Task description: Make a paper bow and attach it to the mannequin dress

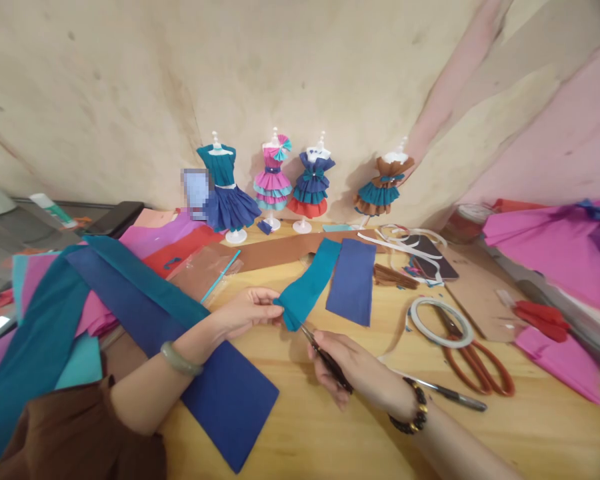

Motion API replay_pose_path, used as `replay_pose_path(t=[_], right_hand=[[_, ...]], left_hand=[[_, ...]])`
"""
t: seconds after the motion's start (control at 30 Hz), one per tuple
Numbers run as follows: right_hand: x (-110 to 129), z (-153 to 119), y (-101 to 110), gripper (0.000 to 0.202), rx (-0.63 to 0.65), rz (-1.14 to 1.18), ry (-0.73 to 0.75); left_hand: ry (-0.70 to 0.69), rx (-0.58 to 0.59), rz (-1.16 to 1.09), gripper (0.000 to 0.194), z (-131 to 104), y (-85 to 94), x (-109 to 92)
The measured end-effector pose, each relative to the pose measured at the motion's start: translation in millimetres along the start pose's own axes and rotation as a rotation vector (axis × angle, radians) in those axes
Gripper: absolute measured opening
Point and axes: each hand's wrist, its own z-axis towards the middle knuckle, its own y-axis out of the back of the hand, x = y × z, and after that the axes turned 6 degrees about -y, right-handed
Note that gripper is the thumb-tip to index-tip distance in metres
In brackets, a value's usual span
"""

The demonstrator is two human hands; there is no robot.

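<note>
the person in front of me has a narrow teal strip (310, 277) over the wooden table (310, 433), its near end pinched and gathered between the thumb and fingers of the left hand (247, 312). the right hand (343, 360) is wrapped round a pair of dark-handled scissors (333, 368), their metal tip right at the gathered end; from here i can't tell whether the blades are parted. just to the right of the strip lies a blue piece (353, 283), and a larger blue sheet (233, 403) spreads below the left forearm. over on the right i see a white tape roll (441, 323) resting partly on orange-handled scissors (480, 367), with a pen (445, 393) near the right wrist. against the wall at the back stand four little dress forms (314, 177) in ruffled outfits, one topped with a pink and aqua bow (283, 147).
</note>
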Motion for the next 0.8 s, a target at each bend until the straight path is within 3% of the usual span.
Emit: replay_pose_path(t=[0.8], right_hand=[[-3.0,3.2,-6.0,0.050,-0.020,0.020,0.048]], left_hand=[[0.010,0.050,0.155,0.032,1.0,-0.1,1.1]])
